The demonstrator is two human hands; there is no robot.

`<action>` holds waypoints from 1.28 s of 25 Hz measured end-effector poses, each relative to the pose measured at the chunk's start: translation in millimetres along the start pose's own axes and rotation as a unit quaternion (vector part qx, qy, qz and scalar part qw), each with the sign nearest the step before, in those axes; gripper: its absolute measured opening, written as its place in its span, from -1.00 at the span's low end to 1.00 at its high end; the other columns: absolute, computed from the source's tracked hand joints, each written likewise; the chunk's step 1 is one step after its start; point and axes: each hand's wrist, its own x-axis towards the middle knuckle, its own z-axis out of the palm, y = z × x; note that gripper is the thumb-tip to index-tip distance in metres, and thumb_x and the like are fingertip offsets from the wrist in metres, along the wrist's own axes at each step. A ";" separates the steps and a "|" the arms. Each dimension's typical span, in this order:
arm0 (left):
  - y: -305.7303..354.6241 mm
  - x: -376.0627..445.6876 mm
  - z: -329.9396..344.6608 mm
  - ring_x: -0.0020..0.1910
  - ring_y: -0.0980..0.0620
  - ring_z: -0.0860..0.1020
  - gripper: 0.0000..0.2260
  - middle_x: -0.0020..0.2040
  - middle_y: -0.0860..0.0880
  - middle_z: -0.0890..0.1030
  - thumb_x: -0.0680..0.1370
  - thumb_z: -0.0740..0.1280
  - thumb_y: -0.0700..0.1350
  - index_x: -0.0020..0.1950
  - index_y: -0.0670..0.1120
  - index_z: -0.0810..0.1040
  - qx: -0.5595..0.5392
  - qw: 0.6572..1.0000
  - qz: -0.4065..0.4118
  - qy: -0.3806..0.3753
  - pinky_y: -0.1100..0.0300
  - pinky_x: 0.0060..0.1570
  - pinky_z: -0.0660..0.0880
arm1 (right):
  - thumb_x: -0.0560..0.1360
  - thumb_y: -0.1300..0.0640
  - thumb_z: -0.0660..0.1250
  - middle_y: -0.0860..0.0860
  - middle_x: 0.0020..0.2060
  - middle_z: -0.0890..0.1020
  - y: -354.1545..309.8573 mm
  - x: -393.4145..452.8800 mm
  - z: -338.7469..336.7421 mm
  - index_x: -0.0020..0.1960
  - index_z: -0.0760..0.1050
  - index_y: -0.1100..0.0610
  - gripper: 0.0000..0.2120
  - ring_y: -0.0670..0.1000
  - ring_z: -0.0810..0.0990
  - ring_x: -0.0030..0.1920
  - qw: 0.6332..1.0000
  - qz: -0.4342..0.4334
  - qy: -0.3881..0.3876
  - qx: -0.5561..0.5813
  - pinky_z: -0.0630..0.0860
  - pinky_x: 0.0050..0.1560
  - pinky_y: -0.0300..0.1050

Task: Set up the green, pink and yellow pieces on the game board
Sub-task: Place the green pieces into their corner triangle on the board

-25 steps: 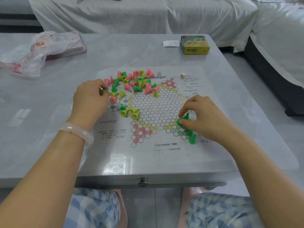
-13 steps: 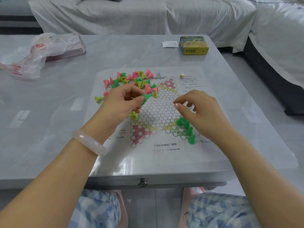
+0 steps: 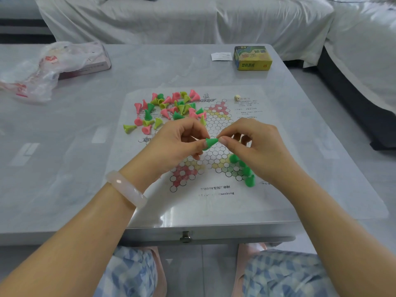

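- My left hand pinched a green piece above the game board; my right hand pinched its tip, mid-handover.
- Next, I judged, it belonged beside the green row at the near-right corner.

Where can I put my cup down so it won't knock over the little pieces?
Bare table lies left of the game board, between the board and the plastic bag. More lies between the loose pieces and the yellow box. The board's far-left corner is crowded with pieces, and both hands hover over its middle.
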 end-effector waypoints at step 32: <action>-5.9 3.3 -4.0 -0.45 0.33 0.50 -0.92 -0.44 0.18 0.57 0.49 0.33 -0.16 -0.20 -0.04 0.53 0.096 0.995 -0.007 0.036 0.49 -0.35 0.45 | 0.41 0.03 0.36 -0.09 -0.08 0.41 16.7 -6.2 -22.2 -0.18 0.56 0.02 -0.93 -0.07 0.30 -0.01 0.970 0.035 -0.170 -0.171 0.20 -0.05 -0.24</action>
